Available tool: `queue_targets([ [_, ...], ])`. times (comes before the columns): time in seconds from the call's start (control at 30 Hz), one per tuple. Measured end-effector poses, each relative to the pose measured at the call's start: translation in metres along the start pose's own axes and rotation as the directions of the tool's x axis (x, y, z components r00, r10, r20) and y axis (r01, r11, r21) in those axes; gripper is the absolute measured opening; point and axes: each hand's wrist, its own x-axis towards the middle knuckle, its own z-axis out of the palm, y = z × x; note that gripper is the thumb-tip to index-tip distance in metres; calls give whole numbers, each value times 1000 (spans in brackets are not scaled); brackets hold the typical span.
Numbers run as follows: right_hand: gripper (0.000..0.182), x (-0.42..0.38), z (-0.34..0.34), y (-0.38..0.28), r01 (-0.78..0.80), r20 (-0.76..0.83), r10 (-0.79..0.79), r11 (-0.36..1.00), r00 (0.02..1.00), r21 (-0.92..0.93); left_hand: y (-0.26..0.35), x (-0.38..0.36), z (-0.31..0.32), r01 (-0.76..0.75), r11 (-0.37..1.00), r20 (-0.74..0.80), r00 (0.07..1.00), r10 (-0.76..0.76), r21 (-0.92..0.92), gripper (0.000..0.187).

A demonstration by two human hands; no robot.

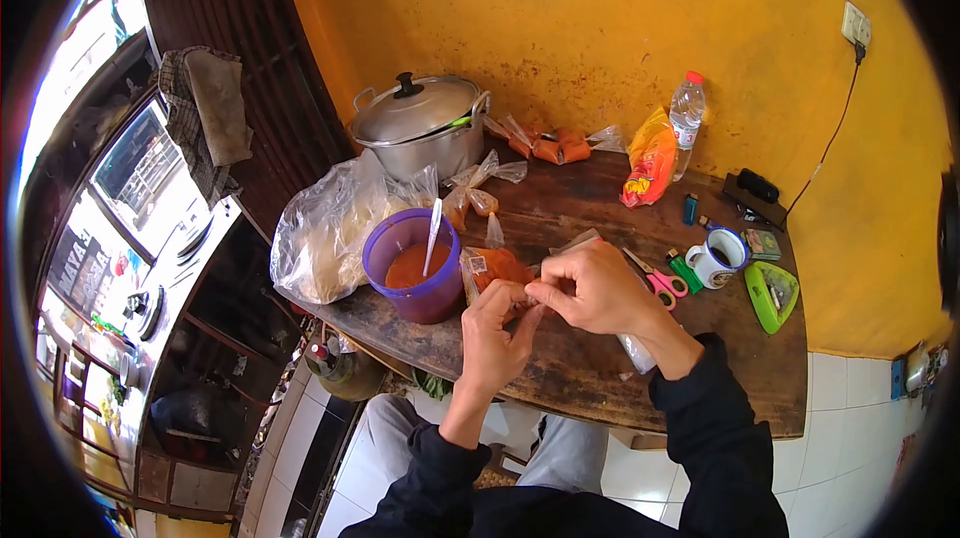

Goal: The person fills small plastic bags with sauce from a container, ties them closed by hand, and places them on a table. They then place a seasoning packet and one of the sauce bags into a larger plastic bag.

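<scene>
Small plastic sauce bag (497, 266), filled w/ orange-red sauce, sits on the wooden table (560, 368) just right of the purple tub (420, 283). Left hand (495, 333) & right hand (597, 288) both pinch its neck, fingertips closed tight on the plastic. Looks like the tying-off step; next calls for a firm twist w/o squeezing sauce out. White spoon (433, 235) stands in the tub. Pink scissors (658, 281) near right; tied packets (478, 190) & lidded pot (418, 123) behind.

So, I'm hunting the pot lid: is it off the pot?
No, the lid sits on the pot.
</scene>
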Motion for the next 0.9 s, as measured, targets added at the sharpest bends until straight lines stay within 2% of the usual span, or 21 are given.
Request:
queue_targets([
  [0.07,17,0,-4,0,-17,-3,17,1000,1000,-1,0,-1,1,2,1000,40,999,-3,13,12],
  [0.13,17,-1,-5,0,20,12,-22,989,1000,149,-3,-4,3,1,1000,75,997,-3,28,13],
  [0.17,17,-1,-5,2,21,10,-23,989,1000,150,-6,-6,4,-5,1000,80,997,2,30,14],
  [0.23,21,-3,-5,7,148,55,-148,989,987,-6,-5,-6,3,-7,999,87,996,4,33,14],
  [0.3,22,-2,-7,5,148,86,-149,989,985,13,4,-3,-2,-75,996,91,993,70,45,15],
  [0.43,25,0,-10,5,133,177,-149,986,973,101,8,-3,-3,-66,997,95,993,69,-35,15],
  [0.47,25,0,-7,6,137,182,-154,985,971,102,10,-2,-2,-60,997,50,997,63,-59,15],
  [0.53,25,2,1,8,170,89,-182,977,979,130,11,-2,2,-60,995,-4,998,60,-83,15],
  [0.57,25,3,2,4,174,93,-187,976,978,128,8,-2,4,3,993,-64,998,-10,-115,14],
  [0.6,24,4,3,-1,192,30,-193,981,981,23,5,-2,7,64,986,-121,989,-83,-152,13],
  [0.63,22,4,5,-5,200,-31,-203,976,979,-82,1,-2,8,64,986,-125,989,-84,-153,13],
  [0.67,22,3,8,-6,201,-28,-204,976,978,-83,-3,1,10,12,995,-186,982,-30,-96,12],
  [0.73,21,3,15,-7,153,-223,-194,970,955,-188,-2,4,12,-37,999,-246,969,28,-34,12],
  [0.8,18,2,16,-8,150,-230,-198,966,953,-209,4,7,13,6,991,-314,948,-49,-135,9],
  [0.9,14,1,17,-12,158,-244,-218,958,945,-241,-13,14,13,25,983,-387,917,-95,-182,7],
])
